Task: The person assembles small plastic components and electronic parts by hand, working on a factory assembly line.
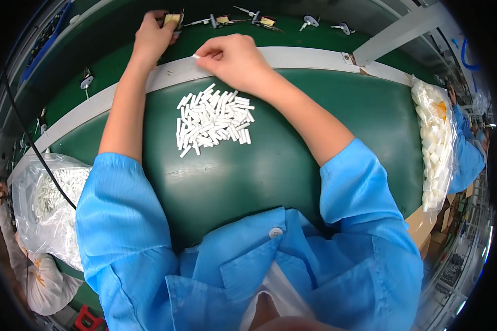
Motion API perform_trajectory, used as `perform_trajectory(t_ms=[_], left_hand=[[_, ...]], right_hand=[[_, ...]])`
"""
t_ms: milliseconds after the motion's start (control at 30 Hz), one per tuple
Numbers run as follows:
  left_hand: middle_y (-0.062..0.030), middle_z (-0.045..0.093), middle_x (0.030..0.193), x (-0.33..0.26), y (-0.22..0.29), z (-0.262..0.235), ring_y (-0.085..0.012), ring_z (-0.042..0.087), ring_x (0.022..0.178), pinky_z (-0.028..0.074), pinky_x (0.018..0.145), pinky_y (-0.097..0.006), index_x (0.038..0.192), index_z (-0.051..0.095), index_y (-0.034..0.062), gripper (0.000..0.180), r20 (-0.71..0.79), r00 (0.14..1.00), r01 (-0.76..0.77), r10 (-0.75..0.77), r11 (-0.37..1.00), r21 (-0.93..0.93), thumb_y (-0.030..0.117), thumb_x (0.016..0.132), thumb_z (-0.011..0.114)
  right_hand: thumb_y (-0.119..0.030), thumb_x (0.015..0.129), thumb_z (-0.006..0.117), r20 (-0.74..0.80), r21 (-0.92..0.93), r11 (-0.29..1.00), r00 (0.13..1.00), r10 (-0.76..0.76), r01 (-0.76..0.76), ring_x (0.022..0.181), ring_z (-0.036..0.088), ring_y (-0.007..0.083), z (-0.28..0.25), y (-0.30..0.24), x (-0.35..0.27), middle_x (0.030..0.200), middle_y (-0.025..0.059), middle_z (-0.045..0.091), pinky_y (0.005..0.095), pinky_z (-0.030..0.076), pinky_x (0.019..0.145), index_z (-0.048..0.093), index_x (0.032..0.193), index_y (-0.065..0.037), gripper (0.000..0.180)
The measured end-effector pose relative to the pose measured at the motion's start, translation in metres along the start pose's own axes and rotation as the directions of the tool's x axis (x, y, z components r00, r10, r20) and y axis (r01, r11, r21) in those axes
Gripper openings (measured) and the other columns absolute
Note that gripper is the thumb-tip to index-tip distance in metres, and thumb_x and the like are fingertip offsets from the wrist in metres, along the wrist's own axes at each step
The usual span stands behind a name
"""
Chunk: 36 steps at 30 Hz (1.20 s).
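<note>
At the far side, my left hand [153, 37] grips a small wired part with a yellow block [173, 18], its thin leads pointing up. My right hand [234, 59] is closed in a pinch on a short white tube [196, 56], just right of the left hand and above the white rail. Below both hands, a loose pile of white tubes [215, 118] lies on the green work surface [232, 182]. Similar wired parts [222, 21] rest on the green strip beyond the rail, to the right of my left hand.
A white rail [309, 58] curves between the work surface and the far strip, where grey parts [309, 22] lie. A clear bag of white tubes [61, 190] stands at left, crossed by a black cable [41, 157]. A bag of whitish pieces [433, 143] sits at right, near another person's blue sleeve [465, 157].
</note>
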<state>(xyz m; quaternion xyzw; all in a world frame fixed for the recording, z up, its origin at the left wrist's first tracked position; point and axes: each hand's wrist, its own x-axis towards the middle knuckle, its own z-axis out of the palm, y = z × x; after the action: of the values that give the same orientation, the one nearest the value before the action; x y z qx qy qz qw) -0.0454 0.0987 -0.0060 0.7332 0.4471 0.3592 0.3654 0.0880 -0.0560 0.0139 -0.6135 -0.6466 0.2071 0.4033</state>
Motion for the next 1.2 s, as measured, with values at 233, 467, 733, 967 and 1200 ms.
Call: perform_trajectory(t_ms=[233,467,733,967,1200], left_hand=[[-0.0006,0.043,0.070,-0.018,0.024,0.004,-0.0083,0.039,0.057,0.037,0.050,-0.020,0.092,0.048,0.0003,0.019,0.420,0.906,0.423,-0.052,0.076,-0.903,0.016,0.098,0.039],[-0.0131,0.051,0.091,-0.024,0.022,0.014,-0.0112,0.035,0.060,0.033,0.052,-0.025,0.106,0.043,-0.0048,0.020,0.285,0.958,0.285,0.010,0.023,-0.958,0.011,0.098,0.034],[-0.0118,0.050,0.089,-0.020,0.012,0.016,-0.0120,0.037,0.061,0.033,0.053,-0.025,0.105,0.041,-0.0058,0.021,0.264,0.963,0.262,0.049,0.056,-0.964,0.012,0.098,0.032],[-0.0156,0.058,0.108,-0.055,0.054,0.046,-0.0191,0.057,0.082,0.045,0.072,-0.032,0.111,0.038,0.0012,0.021,0.169,0.979,0.196,-0.118,0.285,-0.938,0.016,0.099,0.030],[-0.0172,0.060,0.107,-0.070,0.061,0.052,-0.0223,0.057,0.098,0.039,0.091,-0.036,0.112,0.037,0.0010,0.022,0.135,0.963,0.192,-0.233,0.244,-0.951,0.016,0.099,0.030]], right_hand=[[-0.014,0.081,0.067,0.053,0.392,0.887,0.969,0.243,-0.243,0.061,0.057,0.0084,-0.001,0.014,0.005,0.076,0.0044,0.065,0.0209,0.048,0.058,0.065,0.093,0.002,0.020],[-0.013,0.080,0.068,0.109,0.312,0.924,0.975,0.195,-0.220,0.060,0.058,0.0089,-0.001,0.006,0.004,0.071,0.0054,0.065,0.0212,0.049,0.058,0.064,0.088,0.003,0.019],[-0.012,0.079,0.068,0.125,0.278,0.934,0.972,0.199,-0.227,0.060,0.058,0.0090,-0.002,0.003,0.005,0.071,0.0054,0.064,0.0210,0.049,0.058,0.064,0.087,0.004,0.018],[-0.010,0.074,0.067,-0.242,0.504,0.859,0.940,0.239,-0.089,0.058,0.064,0.0122,0.002,0.015,0.014,0.069,0.0091,0.067,0.0240,0.052,0.057,0.067,0.082,0.003,0.015],[-0.015,0.077,0.063,-0.329,-0.330,0.882,0.835,-0.441,0.336,0.066,0.062,0.0303,-0.008,0.019,0.010,0.072,0.0129,0.063,0.0375,0.050,0.060,0.063,0.077,-0.003,0.011]])
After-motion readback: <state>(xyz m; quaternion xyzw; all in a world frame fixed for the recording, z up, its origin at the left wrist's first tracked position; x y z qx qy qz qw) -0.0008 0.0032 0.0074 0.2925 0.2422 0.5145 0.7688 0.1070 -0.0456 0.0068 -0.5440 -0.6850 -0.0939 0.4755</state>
